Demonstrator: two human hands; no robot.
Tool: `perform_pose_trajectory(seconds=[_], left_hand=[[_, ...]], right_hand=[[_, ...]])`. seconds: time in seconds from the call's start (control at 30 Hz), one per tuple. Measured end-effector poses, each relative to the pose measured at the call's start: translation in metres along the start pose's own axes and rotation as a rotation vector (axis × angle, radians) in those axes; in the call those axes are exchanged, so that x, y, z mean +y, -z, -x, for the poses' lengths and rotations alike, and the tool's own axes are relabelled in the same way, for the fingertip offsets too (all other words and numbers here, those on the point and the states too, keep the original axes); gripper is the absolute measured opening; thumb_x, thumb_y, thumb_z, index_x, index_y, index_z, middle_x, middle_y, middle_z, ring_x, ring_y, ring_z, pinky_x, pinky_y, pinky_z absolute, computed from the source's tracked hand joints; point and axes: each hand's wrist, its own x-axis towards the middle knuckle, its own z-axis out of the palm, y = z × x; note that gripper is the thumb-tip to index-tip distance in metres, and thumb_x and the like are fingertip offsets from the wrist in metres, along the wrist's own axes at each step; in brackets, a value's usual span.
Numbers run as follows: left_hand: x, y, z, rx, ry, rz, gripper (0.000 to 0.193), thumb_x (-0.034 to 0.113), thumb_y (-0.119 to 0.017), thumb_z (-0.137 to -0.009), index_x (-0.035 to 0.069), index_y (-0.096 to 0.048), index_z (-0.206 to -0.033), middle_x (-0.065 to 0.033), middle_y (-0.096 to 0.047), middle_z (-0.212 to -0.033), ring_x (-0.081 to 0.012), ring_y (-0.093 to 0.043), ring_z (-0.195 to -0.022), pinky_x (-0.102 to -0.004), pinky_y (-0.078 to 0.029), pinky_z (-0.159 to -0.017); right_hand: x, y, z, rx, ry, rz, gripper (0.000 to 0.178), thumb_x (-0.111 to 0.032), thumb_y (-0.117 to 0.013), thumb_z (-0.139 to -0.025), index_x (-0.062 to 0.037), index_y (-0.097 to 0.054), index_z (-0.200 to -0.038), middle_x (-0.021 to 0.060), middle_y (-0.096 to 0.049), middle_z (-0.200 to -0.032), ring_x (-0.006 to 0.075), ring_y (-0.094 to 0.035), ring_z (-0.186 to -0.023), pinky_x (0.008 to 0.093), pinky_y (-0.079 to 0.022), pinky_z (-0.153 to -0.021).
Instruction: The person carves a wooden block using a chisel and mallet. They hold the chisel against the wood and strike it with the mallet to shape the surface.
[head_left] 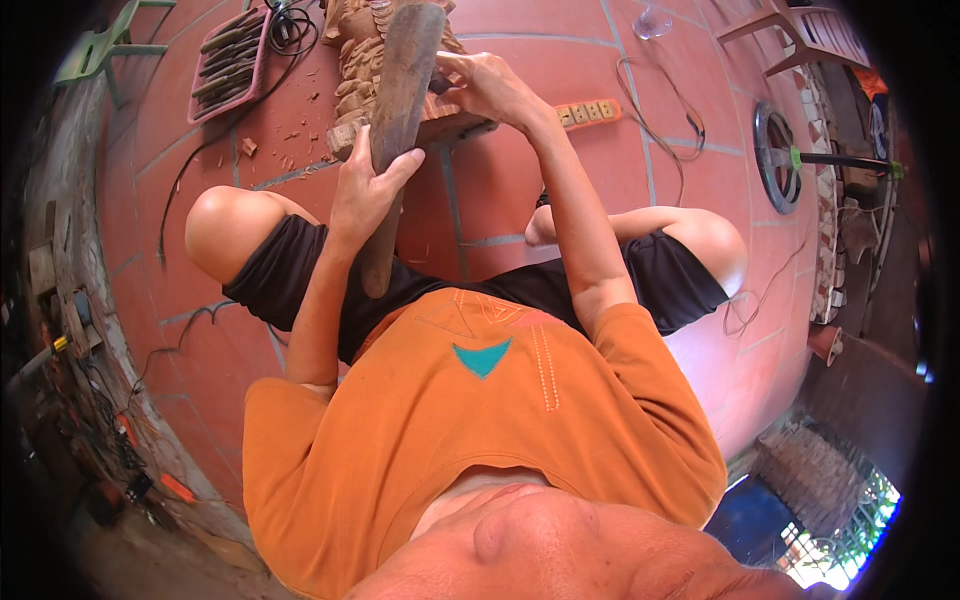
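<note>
My left hand [372, 190] is closed round a long, flat, bat-shaped wooden mallet [408, 75]. Its broad end points away from me, and its narrow handle end reaches down over my lap. Close to the broad end's right edge, my right hand [490, 88] has its fingers bent together. Something small and dark shows at those fingertips, but I cannot make out what it is. Beneath and beyond both hands lies a carved block of light brown wood [358, 75] with a deeply cut surface, partly hidden by the mallet.
A pink basket [262, 60] of chisel-like tools stands at the far left, by a coiled black cable [292, 30]. Wood chips [250, 147] litter the tiles. To the right are an orange power strip [588, 113], a clear cup [652, 22] and a dark ring-shaped base [762, 150] with a pole.
</note>
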Motion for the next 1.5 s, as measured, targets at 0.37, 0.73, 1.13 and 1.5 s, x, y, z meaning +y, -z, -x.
perform_pose_trajectory(seconds=[0.37, 0.73, 1.13, 1.5], left_hand=[[0.006, 0.01, 0.0, -0.013, 0.195, 0.233, 0.045, 0.03, -0.074, -0.093, 0.0, -0.055, -0.122, -0.0045, -0.063, -0.08, -0.0108, -0.059, -0.057, -0.0273, -0.05, -0.048], [0.009, 0.007, 0.0, -0.043, 0.183, 0.168, 0.052, 0.035, -0.075, -0.092, 0.0, -0.055, -0.124, -0.0058, -0.063, -0.078, -0.0121, -0.061, -0.057, -0.0278, -0.052, -0.048], [0.01, 0.006, 0.001, -0.028, 0.167, 0.151, 0.052, 0.036, -0.075, -0.091, -0.001, -0.056, -0.123, -0.0064, -0.064, -0.08, -0.0119, -0.061, -0.059, -0.0285, -0.053, -0.051], [0.004, 0.006, 0.001, -0.014, 0.079, 0.124, 0.052, 0.035, -0.075, -0.092, -0.001, -0.056, -0.124, -0.0075, -0.065, -0.08, -0.012, -0.061, -0.06, -0.0285, -0.052, -0.051]], right_hand=[[0.017, 0.033, 0.008, 0.078, -0.157, -0.33, 0.044, -0.002, -0.077, -0.082, -0.0116, -0.066, -0.124, 0.003, -0.074, -0.102, 0.0103, -0.069, -0.089, 0.0326, -0.057, -0.081], [0.013, 0.016, 0.006, 0.012, -0.106, -0.258, 0.039, 0.005, -0.07, -0.082, -0.0087, -0.065, -0.119, 0.0044, -0.075, -0.106, 0.013, -0.072, -0.087, 0.0322, -0.057, -0.079], [0.012, 0.018, 0.008, 0.032, -0.136, -0.254, 0.043, 0.005, -0.071, -0.082, -0.0082, -0.066, -0.122, 0.0067, -0.075, -0.107, 0.0128, -0.072, -0.087, 0.0332, -0.058, -0.079], [0.019, 0.016, 0.008, 0.022, -0.101, -0.295, 0.044, 0.004, -0.074, -0.08, -0.0065, -0.066, -0.122, 0.0033, -0.075, -0.103, 0.0128, -0.068, -0.094, 0.0329, -0.058, -0.087]])
